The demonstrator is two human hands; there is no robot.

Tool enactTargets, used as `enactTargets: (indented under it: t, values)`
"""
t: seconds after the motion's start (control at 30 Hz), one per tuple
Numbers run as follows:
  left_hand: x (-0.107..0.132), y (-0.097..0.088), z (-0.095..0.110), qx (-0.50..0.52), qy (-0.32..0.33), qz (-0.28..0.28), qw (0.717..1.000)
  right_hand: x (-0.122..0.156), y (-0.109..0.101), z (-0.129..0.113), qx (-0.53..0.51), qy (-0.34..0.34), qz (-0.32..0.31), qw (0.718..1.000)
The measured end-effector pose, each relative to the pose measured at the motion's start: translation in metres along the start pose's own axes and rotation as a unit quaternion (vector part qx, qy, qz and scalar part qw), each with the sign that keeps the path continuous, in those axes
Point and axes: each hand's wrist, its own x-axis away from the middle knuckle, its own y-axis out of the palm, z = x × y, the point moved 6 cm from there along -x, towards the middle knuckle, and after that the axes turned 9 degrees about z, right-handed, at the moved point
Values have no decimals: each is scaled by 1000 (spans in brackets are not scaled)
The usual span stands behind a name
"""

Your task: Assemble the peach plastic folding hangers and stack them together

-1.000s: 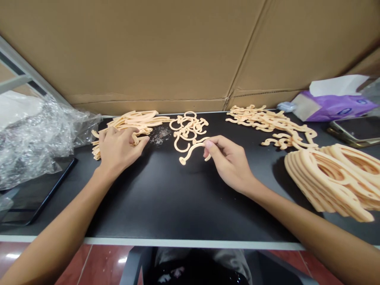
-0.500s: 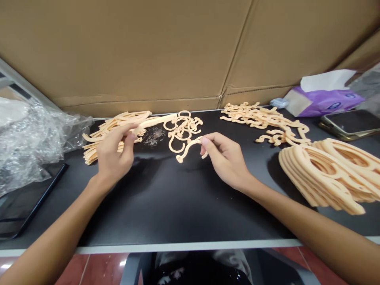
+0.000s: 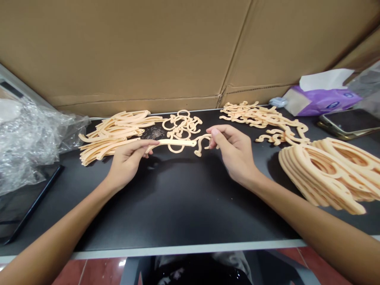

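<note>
My left hand point(image 3: 126, 162) pinches one end of a long curved peach plastic strip point(image 3: 175, 143), held level just above the black table point(image 3: 178, 198). My right hand point(image 3: 234, 152) pinches a small peach hook piece point(image 3: 202, 141) whose end meets the strip's free end. Behind my left hand lies a pile of the same curved strips point(image 3: 114, 132). A small heap of hook pieces point(image 3: 182, 122) lies just behind the two held parts.
A stack of finished peach hangers point(image 3: 329, 170) sits at the right. More hook pieces point(image 3: 261, 118) lie at the back right. A purple tissue pack point(image 3: 322, 99) and a phone point(image 3: 350, 122) are far right, crumpled clear plastic point(image 3: 29, 134) at the left, cardboard point(image 3: 178, 51) behind.
My left hand took a curved strip from the left pile and carried it right to the hook. My right hand kept the hook and turned it toward the strip.
</note>
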Motion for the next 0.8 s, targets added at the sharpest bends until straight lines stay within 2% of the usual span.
enactTargets:
  t: [0.13,0.27,0.4,0.57,0.63,0.7,0.8]
  values:
    - [2,5,-4,72,-52,-27,996,0,3,4,-41,20,-28,999]
    - [7,12,-4,112,-103,-65,986,7,7,-5,17,-10,-76,997]
    - [14,20,5,93,-110,-112,983,27,19,-25,129,-138,-157,969]
    - [25,32,20,99,-111,-167,975,56,34,-40,236,-290,-236,897]
    - [29,35,24,106,-113,-189,970,61,36,-40,278,-336,-242,867]
    - [30,36,26,104,-105,-199,969,63,37,-41,294,-369,-235,850]
    - [29,32,26,68,-72,-162,982,61,34,-43,273,-398,-208,851]
